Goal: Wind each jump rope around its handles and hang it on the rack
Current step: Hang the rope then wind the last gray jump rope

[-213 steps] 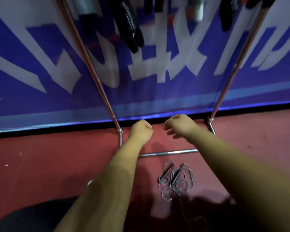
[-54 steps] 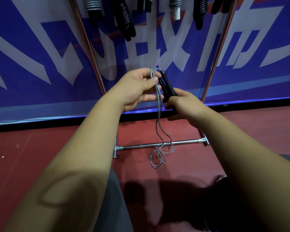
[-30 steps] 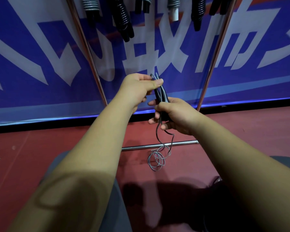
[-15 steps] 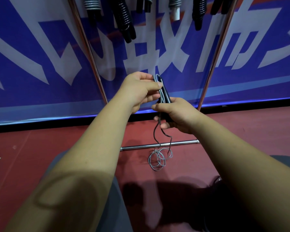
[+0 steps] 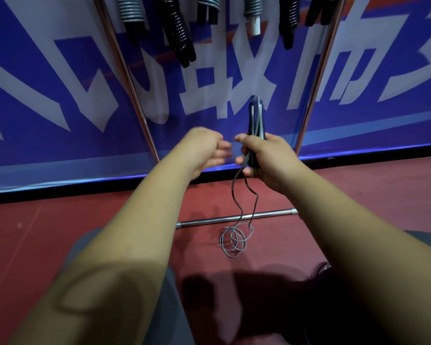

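Handles point(image 5: 256, 125) clenched in right hand point(image 5: 266, 158), rope point(image 5: 237, 235) trailing.

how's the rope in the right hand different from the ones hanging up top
The rope held by the right hand trails loose to a coil on the floor; the hung ropes are wound in tight spirals around their handles. The held rope's handles point up from the fist; the hung ones point down. The held cord is grey; some hung cords are black, others grey. Both have dark handles.
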Available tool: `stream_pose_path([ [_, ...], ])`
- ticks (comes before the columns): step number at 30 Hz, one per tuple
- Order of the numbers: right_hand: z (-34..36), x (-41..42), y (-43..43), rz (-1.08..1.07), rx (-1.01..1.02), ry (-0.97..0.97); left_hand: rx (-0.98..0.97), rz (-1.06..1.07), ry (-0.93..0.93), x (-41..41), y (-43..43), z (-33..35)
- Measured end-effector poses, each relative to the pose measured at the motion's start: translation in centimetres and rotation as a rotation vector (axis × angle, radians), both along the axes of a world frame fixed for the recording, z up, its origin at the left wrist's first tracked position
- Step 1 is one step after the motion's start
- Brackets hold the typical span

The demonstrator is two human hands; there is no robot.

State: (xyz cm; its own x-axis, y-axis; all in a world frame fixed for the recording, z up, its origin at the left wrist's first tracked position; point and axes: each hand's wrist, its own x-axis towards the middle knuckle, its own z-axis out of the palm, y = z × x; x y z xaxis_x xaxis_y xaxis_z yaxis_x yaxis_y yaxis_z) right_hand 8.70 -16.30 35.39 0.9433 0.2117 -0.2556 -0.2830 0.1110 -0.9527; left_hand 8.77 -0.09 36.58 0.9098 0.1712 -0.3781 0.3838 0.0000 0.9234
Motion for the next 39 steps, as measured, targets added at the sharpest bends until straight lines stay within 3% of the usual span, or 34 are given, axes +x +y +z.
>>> stream_pose_path([
  [3, 0.8, 0.7, -0.9, -0.128, 0.091, 0.009, 0.007, -0.367, 0.117, -1.4, -0.8, -0.5],
  [5, 1.1, 1.1, -1.6, -0.189, 0.157, 0.020, 0.010, -0.481, 0.088, -2.0, -1.6, -0.6],
  [10, 1.6, 1.4, -3.2, -0.219, 0.199, 0.025, -0.058, -0.446, -0.060, -1.9, -3.0, -0.8],
  [13, 1.7, 1.2, -4.0, -0.230, 0.198, 0.017, 0.012, -0.470, -0.154, -1.8, -3.1, -0.9],
  [20, 1.5, 1.1, -5.0, -0.191, 0.171, -0.034, 0.145, -0.621, -0.012, -1.8, -2.8, -1.2],
  [31, 1.6, 1.3, -5.0, -0.150, 0.189, -0.026, 0.207, -0.645, -0.068, -1.9, -2.4, -1.1],
  [39, 2.0, 0.5, -4.7, 0.114, 0.018, -0.014, 0.853, -0.623, -0.051, -0.7, -0.3, -2.2],
])
